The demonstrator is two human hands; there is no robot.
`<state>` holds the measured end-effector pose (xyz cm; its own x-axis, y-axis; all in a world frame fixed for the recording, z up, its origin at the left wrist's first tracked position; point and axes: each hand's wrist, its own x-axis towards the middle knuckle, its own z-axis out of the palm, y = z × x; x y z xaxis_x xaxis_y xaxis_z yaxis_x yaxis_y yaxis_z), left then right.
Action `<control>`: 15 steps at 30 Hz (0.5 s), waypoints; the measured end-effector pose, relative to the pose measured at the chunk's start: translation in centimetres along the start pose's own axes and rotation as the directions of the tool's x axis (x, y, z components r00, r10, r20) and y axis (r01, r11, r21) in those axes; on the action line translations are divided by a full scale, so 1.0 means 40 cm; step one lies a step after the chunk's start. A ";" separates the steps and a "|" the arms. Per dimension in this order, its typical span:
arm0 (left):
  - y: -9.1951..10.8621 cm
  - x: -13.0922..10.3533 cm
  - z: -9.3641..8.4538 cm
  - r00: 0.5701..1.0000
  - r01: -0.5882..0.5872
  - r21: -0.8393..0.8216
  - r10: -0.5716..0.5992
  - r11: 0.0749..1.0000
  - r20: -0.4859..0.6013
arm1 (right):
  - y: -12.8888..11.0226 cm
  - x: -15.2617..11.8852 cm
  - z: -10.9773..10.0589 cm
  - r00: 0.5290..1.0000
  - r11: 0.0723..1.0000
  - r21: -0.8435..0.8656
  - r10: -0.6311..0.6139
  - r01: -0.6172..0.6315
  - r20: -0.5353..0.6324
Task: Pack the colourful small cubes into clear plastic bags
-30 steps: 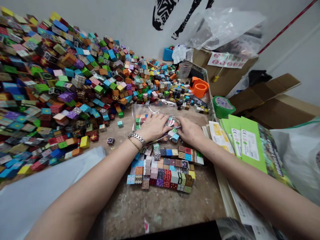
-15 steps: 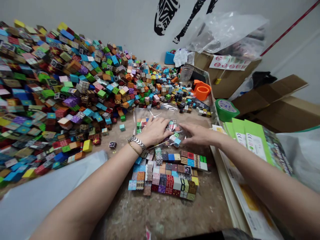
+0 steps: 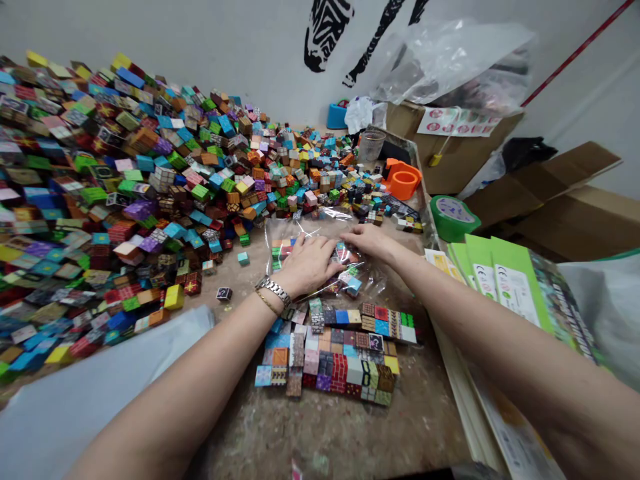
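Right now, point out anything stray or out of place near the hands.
Two cubes lie alone on the bare table, apart from the big heap: a teal cube and a dark cube, left of the left hand.

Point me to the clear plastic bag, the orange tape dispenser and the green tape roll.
clear plastic bag [image 3: 320,220]: head view, on its bare far edge, beyond the fingers.
orange tape dispenser [image 3: 403,183]: head view, on the round front ring.
green tape roll [image 3: 453,215]: head view, on its flat top face.

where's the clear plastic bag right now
In the head view the clear plastic bag lies flat mid-table under the left hand and right hand, between the big heap of cubes and the laid-out rows of cubes.
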<state>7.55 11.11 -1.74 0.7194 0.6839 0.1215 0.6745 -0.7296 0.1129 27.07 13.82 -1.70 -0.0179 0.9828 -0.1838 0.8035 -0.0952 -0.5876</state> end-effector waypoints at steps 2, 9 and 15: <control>0.001 0.000 -0.002 1.000 0.000 -0.004 0.000 1.000 -0.001 | -0.001 0.011 -0.001 1.000 0.999 0.016 0.028 -0.028 0.013; 0.006 0.000 -0.003 1.000 0.023 -0.020 -0.022 1.000 0.002 | 0.001 0.005 -0.030 0.992 0.997 0.076 -0.009 -0.001 0.127; 0.004 -0.001 0.000 1.000 0.006 -0.013 -0.006 1.000 0.003 | 0.027 -0.017 -0.030 0.985 0.979 0.205 -0.052 0.018 0.162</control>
<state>7.63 10.95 -1.74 0.7157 0.6883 0.1180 0.6767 -0.7253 0.1266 28.65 13.23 -1.24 -0.1560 0.9478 -0.2783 0.6640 -0.1080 -0.7399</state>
